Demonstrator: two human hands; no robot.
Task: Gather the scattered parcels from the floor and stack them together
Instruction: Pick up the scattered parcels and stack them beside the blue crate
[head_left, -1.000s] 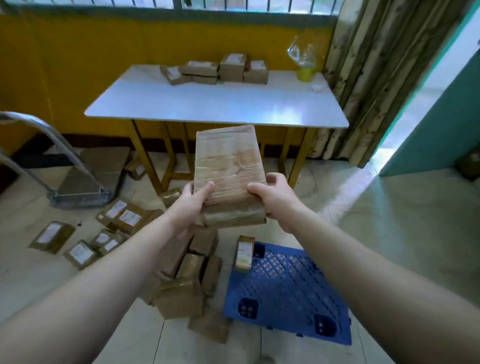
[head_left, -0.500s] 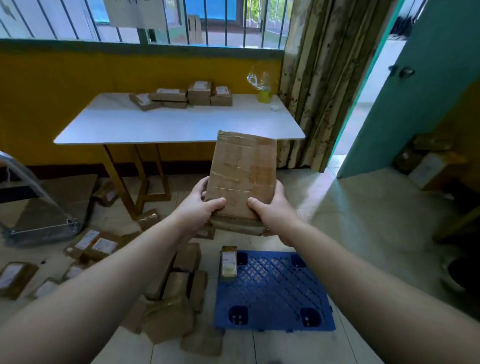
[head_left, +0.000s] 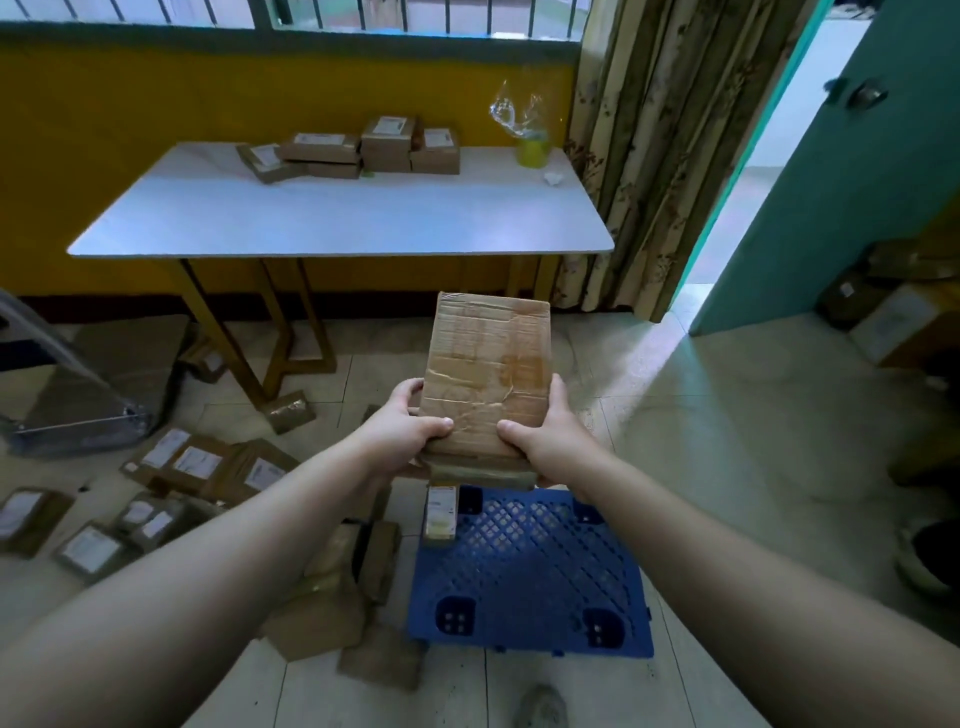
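While the left hand (head_left: 400, 434) and right hand (head_left: 548, 436) clamp their grip on the parcel (head_left: 488, 374), carrying is in hand. Lowering it onto the blue pallet (head_left: 530, 577) just below seems next.

Shows two bare arms, uncovered from the lower corners of the view up to the wrists. On one side the left forearm (head_left: 218, 561), on the other the right forearm (head_left: 737, 561), both smooth and rounded. Both look very broad close to the wide-angle camera and taper toward the wrists. Beyond them, the left hand (head_left: 397, 434) and the right hand (head_left: 550, 441), equally bare, fleshy, with short fingers and softly marked knuckles. Blunt tips on the left thumb (head_left: 434, 427) and the right thumb (head_left: 511, 430). At the very bottom, between the arms, a blurred grey rounded shape (head_left: 540, 705), possibly the toe of a shoe; too indistinct to tell.
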